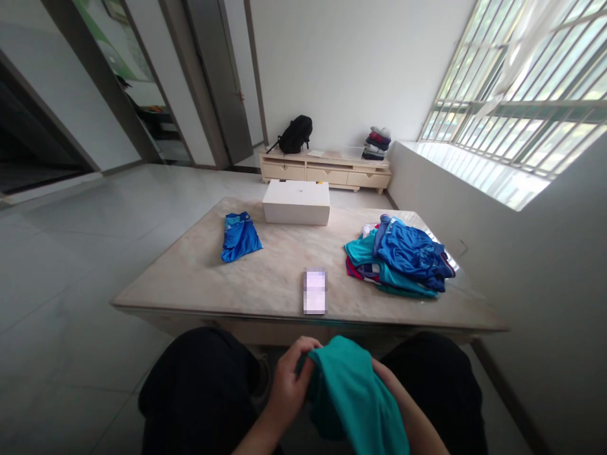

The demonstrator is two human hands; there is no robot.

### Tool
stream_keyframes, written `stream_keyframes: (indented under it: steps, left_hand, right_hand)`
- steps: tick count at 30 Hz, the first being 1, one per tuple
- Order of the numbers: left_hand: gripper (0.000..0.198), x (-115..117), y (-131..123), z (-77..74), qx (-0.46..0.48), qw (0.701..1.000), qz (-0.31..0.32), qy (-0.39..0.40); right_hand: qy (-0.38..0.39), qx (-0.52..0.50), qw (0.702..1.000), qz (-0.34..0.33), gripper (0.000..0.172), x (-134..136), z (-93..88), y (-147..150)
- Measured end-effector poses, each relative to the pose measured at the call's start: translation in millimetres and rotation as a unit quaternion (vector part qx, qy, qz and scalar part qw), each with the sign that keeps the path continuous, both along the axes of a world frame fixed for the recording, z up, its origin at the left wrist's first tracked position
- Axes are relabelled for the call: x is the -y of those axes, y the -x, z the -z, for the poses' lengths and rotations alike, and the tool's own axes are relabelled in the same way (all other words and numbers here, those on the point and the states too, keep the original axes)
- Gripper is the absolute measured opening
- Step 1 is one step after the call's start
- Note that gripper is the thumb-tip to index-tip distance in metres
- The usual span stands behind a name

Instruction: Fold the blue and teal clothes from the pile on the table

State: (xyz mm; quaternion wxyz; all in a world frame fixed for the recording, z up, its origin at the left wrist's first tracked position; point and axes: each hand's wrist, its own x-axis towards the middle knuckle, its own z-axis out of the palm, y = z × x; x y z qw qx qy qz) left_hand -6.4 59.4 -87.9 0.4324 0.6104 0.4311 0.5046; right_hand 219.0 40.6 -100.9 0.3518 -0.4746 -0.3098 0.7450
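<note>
Fabric of bright teal [355, 385], bunched and draped, fills the space between the two hands, nearer to me than the table [279, 278] and between a pair of dark-trousered knees [199, 385]. On its left I see the left hand [291, 376], fingers curled nearly closed, thumb and fingertips pinching the cloth's upper left edge. The right hand [383, 373] lies against the cloth's right edge; its fingers pass out of my sight behind the folds, so I can't tell how far they are closed or whether they grip. The cloth's top rises between the hands and its lower part hangs toward the near side. Just beyond it, a phone-like rectangle [315, 292] rests close to the table's near edge, its face blurred out. Farther off to the right I have a loose pile of garments [408, 256], mostly blue and teal with some red; well apart from it, on the left, lies a folded blue garment [241, 239]. A white box [296, 205] sits at the table's far edge, between the two. Past it, a low cabinet [284, 171] carries a black backpack [297, 134] on the left and a stack of folded clothes [377, 144] on the right.
</note>
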Motion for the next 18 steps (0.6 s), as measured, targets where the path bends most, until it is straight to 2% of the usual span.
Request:
stream_keyframes:
  steps: [2, 4, 6, 8, 10, 13, 15, 18]
  left_hand:
    - [0.022, -3.1, 7.1, -1.0, 0.036, 0.995, -0.083, 0.045]
    - [0.024, -7.2, 15.5, -1.9, 0.063, 0.983, -0.156, 0.076]
    - [0.023, -11.3, 23.0, -2.8, 0.077, 0.971, -0.207, 0.088]
    - [0.024, -14.3, 27.4, -4.1, 0.076, 0.964, -0.236, 0.091]
    - [0.025, -15.4, 28.2, -5.3, 0.072, 0.964, -0.234, 0.101]
    - [0.028, -14.0, 24.3, -5.5, 0.083, 0.972, -0.181, 0.128]
    - [0.03, -12.2, 20.9, -4.6, 0.092, 0.978, -0.123, 0.14]
    - [0.034, -10.8, 17.5, -3.7, 0.101, 0.982, -0.057, 0.148]
  right_hand:
    - [0.022, 0.04, 0.998, 0.042, 0.055, 4.1, -1.4, -11.1]
    - [-0.003, 0.137, 0.988, 0.075, 0.062, 4.1, -6.7, -26.1]
    - [-0.049, 0.209, 0.973, 0.08, 0.061, 2.7, -16.8, -41.9]
    - [-0.064, 0.199, 0.974, 0.08, 0.061, 2.0, -32.0, -54.7]
    - [-0.045, 0.13, 0.985, 0.102, 0.064, 2.8, -50.3, -61.8]
    - [-0.023, -0.018, 0.985, 0.169, 0.068, 4.9, -75.5, -60.8]
    - [-0.008, -0.097, 0.968, 0.231, 0.069, 5.6, -86.0, -55.6]
    - [0.021, -0.169, 0.931, 0.322, 0.072, 5.3, -91.3, -49.4]
